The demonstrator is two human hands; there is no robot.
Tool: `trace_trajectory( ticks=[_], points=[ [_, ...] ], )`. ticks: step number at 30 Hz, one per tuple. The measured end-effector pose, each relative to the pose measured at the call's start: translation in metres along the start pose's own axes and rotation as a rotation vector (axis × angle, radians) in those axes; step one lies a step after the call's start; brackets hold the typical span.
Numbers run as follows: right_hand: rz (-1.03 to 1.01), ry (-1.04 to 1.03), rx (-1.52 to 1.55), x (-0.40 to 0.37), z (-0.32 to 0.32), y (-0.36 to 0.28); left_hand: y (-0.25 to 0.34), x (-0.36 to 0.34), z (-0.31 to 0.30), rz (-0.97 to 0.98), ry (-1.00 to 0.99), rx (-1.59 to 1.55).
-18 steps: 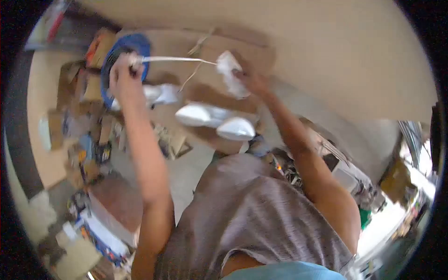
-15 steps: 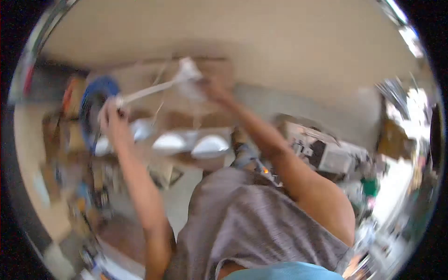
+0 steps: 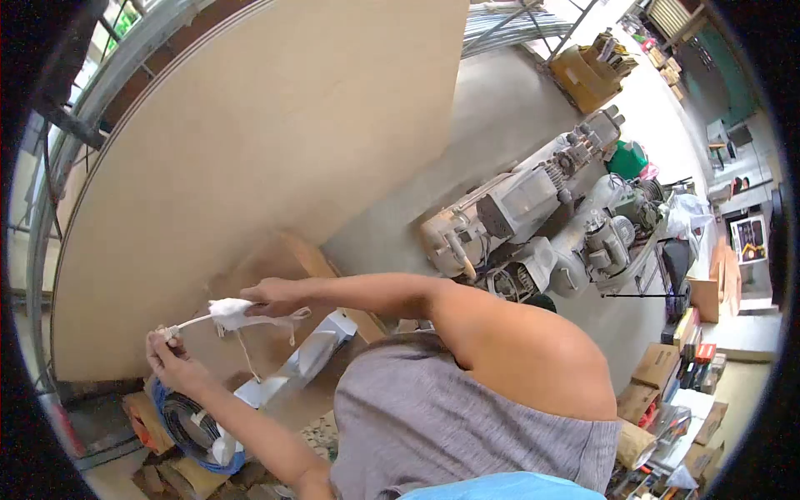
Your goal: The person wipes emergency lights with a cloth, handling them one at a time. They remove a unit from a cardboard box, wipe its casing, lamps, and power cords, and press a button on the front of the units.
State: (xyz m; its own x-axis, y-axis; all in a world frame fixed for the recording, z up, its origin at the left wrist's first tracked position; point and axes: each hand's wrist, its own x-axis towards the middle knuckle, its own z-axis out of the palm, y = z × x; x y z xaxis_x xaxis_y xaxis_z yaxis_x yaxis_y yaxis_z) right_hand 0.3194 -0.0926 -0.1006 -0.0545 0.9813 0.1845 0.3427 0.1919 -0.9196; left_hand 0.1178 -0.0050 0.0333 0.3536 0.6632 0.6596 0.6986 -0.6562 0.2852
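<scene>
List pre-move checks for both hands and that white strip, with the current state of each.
1. Left hand pinches the end of the white strip: ok.
2. Right hand grips the white cloth wad: ok.
3. Strip runs straight between the hands, no sag: ok.
4. Loose tails under the wad hang free of the blue cable coil: cannot tell.
5. Hands clear of the plywood sheet behind them: cannot tell.

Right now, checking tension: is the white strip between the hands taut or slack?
Taut: the white strip runs straight from the left hand to the right hand; loose ends dangle below the right hand.
</scene>
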Motion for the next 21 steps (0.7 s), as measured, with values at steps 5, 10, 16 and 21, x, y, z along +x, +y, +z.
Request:
trace_trajectory(
  ticks=[5, 10, 16, 21],
  points=[
    [-0.012, 0.035, 0.097, -0.011, -0.012, -0.016, -0.014, -0.005, 0.053, -0.870, -0.003, -1.315],
    [0.059, 0.084, 0.335, 0.006, -0.040, -0.040, 0.009, -0.015, 0.041, -0.700, 0.026, -0.979],
    [-0.010, 0.090, 0.363, 0.022, -0.023, -0.086, -0.002, -0.012, 0.068, -0.884, -0.135, -1.238],
    [-0.126, 0.358, 0.300, 0.012, -0.006, -0.085, 0.047, -0.005, 0.030, -0.732, -0.375, -0.912]
  ],
)
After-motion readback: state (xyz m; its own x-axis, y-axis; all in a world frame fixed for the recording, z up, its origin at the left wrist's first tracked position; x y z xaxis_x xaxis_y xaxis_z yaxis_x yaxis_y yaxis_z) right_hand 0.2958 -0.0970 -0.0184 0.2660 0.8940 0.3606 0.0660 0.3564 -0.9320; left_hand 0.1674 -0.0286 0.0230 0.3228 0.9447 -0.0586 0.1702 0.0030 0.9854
